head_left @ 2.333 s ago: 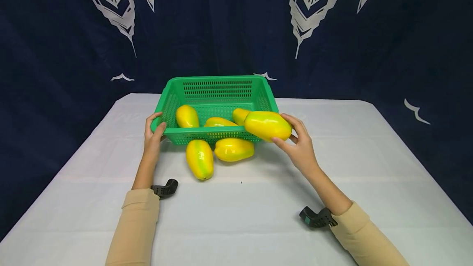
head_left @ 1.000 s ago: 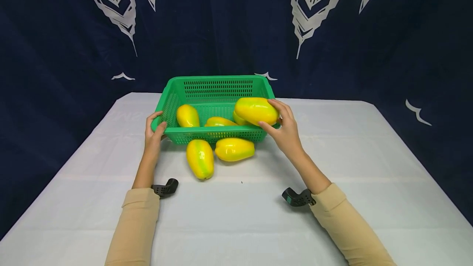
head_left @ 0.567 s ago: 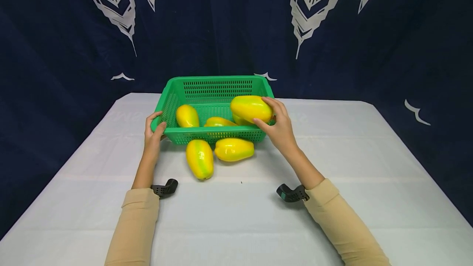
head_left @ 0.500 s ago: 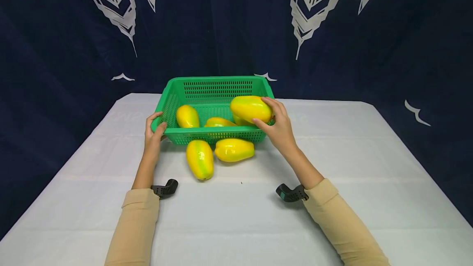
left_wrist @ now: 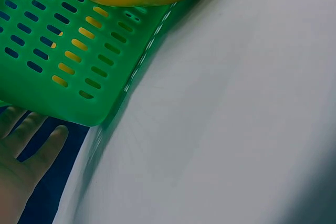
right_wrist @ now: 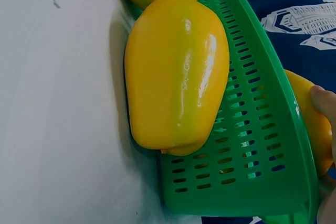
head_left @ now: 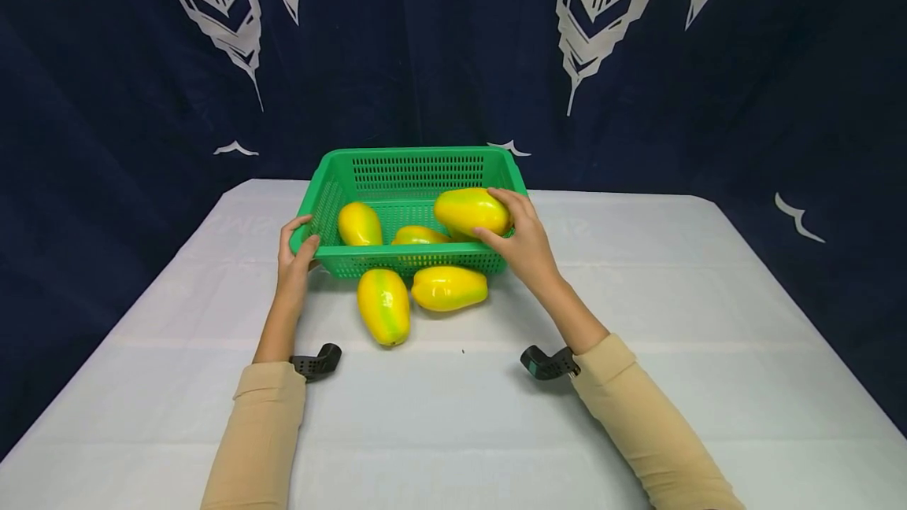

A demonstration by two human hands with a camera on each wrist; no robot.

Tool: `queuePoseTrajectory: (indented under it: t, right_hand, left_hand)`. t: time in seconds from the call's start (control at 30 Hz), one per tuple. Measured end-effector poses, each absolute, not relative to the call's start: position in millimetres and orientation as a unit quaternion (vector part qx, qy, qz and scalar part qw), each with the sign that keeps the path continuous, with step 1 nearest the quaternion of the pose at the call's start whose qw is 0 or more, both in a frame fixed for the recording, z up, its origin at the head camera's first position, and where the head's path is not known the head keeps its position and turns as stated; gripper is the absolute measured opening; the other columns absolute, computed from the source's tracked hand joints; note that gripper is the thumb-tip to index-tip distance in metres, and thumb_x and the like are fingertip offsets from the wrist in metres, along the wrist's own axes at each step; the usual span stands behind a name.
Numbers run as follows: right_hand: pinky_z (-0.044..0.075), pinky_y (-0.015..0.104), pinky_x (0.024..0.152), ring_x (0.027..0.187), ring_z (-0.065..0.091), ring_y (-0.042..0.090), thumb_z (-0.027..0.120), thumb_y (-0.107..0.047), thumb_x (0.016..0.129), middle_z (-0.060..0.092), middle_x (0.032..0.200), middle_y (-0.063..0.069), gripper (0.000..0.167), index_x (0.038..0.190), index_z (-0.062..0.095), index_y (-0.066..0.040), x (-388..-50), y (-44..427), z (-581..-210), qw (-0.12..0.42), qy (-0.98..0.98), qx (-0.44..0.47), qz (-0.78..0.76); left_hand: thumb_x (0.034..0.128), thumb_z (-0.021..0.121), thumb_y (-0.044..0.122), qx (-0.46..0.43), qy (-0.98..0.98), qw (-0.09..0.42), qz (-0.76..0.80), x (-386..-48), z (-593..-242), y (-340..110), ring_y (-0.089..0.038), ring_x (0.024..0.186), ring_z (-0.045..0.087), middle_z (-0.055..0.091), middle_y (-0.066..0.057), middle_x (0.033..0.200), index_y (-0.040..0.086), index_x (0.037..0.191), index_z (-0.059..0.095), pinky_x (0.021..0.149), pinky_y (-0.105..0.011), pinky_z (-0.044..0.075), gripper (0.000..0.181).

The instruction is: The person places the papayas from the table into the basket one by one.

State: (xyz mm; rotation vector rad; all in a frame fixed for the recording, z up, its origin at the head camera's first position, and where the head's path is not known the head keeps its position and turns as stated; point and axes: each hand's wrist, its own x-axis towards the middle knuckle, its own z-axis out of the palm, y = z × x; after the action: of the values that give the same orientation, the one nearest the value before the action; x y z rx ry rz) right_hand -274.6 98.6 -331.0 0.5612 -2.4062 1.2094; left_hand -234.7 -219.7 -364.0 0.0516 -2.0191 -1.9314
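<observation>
A green plastic basket (head_left: pixel 418 154) stands near the far side of the table. My left hand (head_left: pixel 292 262) grips its front left corner, thumb and fingers on either side of the rim. My right hand (head_left: pixel 523 238) holds a yellow papaya (head_left: pixel 468 209) by its right end, low inside the basket at the right. This fruit mostly hides another papaya beneath it. More papayas lie in the basket, one at the left (head_left: pixel 359 224) and one in the middle (head_left: pixel 420 235). In the right wrist view, my right thumb (right_wrist: pixel 324 100) presses the held papaya beyond the rim.
Two papayas lie on the white tablecloth (head_left: pixel 439 415) before the basket: a green-streaked papaya (head_left: pixel 383 307) and a sideways papaya (head_left: pixel 449 288). A dark blue patterned curtain (head_left: pixel 425 61) hangs behind the table. Both wrists carry black camera mounts (head_left: pixel 549 364).
My right hand has carried the papaya leftward over the front rim, into the basket, then a little lower. The left hand keeps its place on the basket.
</observation>
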Motion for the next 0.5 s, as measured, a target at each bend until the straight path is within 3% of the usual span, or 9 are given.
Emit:
queuePoseTrajectory:
  t: [0.23,0.5]
  right_hand:
    - [0.034,0.041,0.103,0.125,0.041,0.025,0.069,-0.028,0.080,0.040,0.136,0.008,0.059,0.133,0.044,-0.015,-275.5,97.0,-331.3,0.181,-0.875,0.201,0.402]
    - [0.036,0.045,0.101,0.127,0.039,0.025,0.067,-0.031,0.081,0.041,0.138,0.006,0.057,0.133,0.045,-0.017,-275.2,96.2,-329.2,0.160,-0.901,0.200,0.350]
  left_hand:
    - [0.0922,0.040,0.021,0.020,-0.722,0.170,-0.671,-231.7,-361.5,-218.6,-0.010,0.096,0.041,0.024,-0.006,0.143,0.015,0.136,0.032,0.086,-0.033,0.035,0.045]
    - [0.0926,0.042,0.020,0.020,-0.710,0.175,-0.682,-246.3,-377.4,-228.1,-0.010,0.092,0.045,0.036,-0.001,0.125,0.020,0.133,0.035,0.079,-0.026,0.040,0.041]
